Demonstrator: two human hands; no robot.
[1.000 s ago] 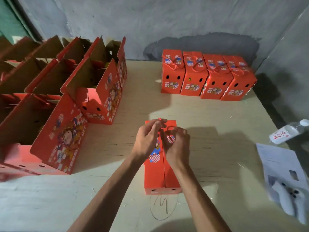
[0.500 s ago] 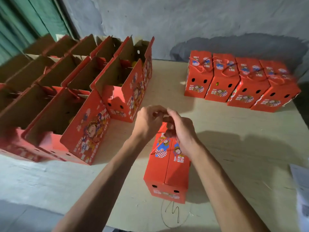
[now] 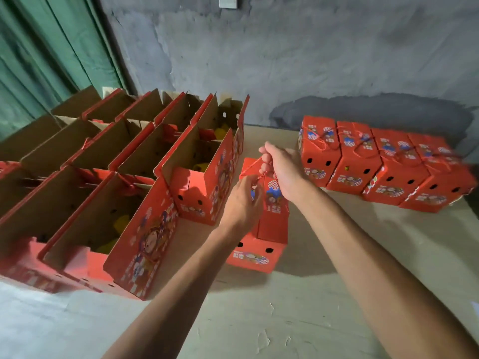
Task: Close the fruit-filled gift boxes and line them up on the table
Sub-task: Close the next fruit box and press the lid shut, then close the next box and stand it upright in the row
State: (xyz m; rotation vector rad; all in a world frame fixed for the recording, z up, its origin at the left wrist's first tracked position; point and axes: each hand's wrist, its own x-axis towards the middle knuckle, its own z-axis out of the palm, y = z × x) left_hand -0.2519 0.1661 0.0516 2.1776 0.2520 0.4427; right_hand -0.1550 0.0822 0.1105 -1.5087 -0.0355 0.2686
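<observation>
A closed red gift box (image 3: pixel 269 229) stands in the middle of the table, its end with two round holes facing me. My right hand (image 3: pixel 283 172) is above its top and grips the red cord handle (image 3: pixel 255 163), pulling a loop upward. My left hand (image 3: pixel 242 203) sits just below, fingers curled on the cord at the box's top. A row of several closed red boxes (image 3: pixel 383 161) stands against the far wall on the right. Several open boxes (image 3: pixel 134 193) with upright flaps fill the left side, yellow fruit (image 3: pixel 121 224) showing inside some.
The table (image 3: pixel 324 294) is pale board with bare surface in front of and right of the held box. A grey concrete wall runs behind, and green panelling (image 3: pixel 44 53) stands at the far left. The nearest open box (image 3: pixel 207 182) stands close to the left of my hands.
The view has swung left and closer. My right hand has risen and pulled the cord up from the box top, while my left hand has stayed low on the cord.
</observation>
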